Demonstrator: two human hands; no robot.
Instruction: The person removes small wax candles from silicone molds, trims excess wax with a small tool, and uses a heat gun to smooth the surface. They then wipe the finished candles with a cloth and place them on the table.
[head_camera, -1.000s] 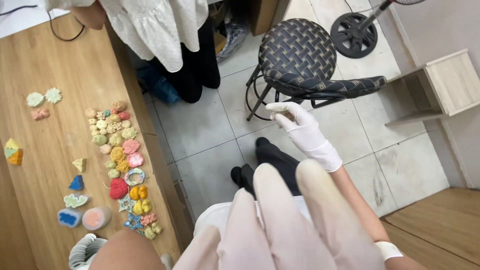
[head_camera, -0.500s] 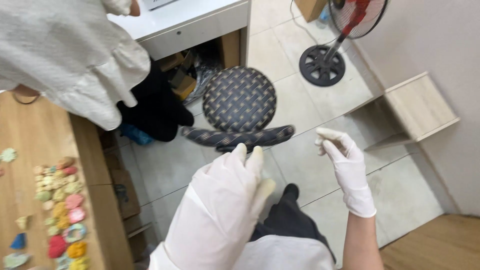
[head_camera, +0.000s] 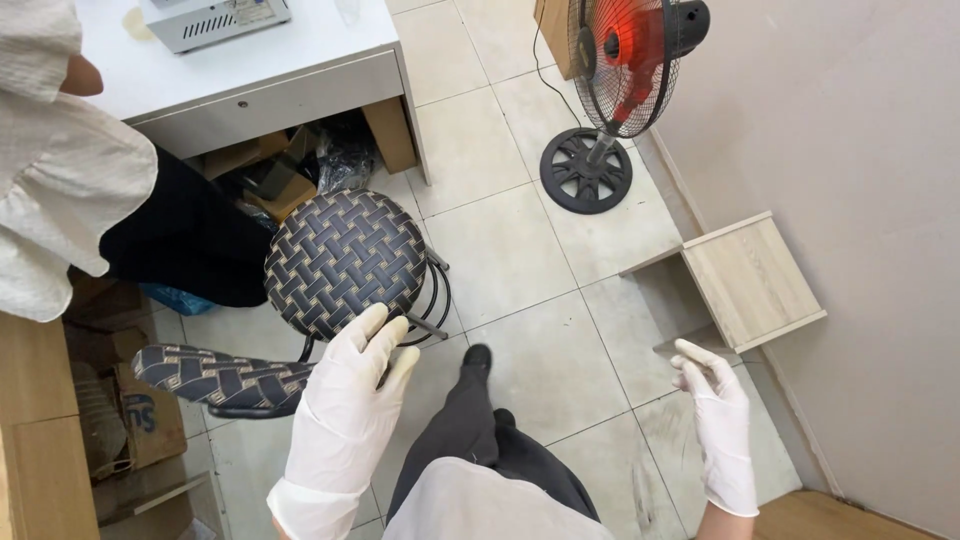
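Hovering just over the woven stool (head_camera: 345, 262), left hand (head_camera: 345, 410) is gloved, fingers spread, gripping nothing (fingertips near seat's front edge). Right hand (head_camera: 718, 425), also gloved & slack, hangs well apart above floor tiles (head_camera: 520, 250), nr a wooden box (head_camera: 752, 280).

Pale tiled floor (head_camera: 520, 250), white desk (head_camera: 250, 70), red standing fan (head_camera: 625, 60), plain beige wall (head_camera: 850, 150)

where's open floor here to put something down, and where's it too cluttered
Bare tile lies between the round woven stool, the fan base and the small wooden box. More lies ahead of the right hand. Crowded: under the white desk, and bottom left by the cardboard box beside the left hand.
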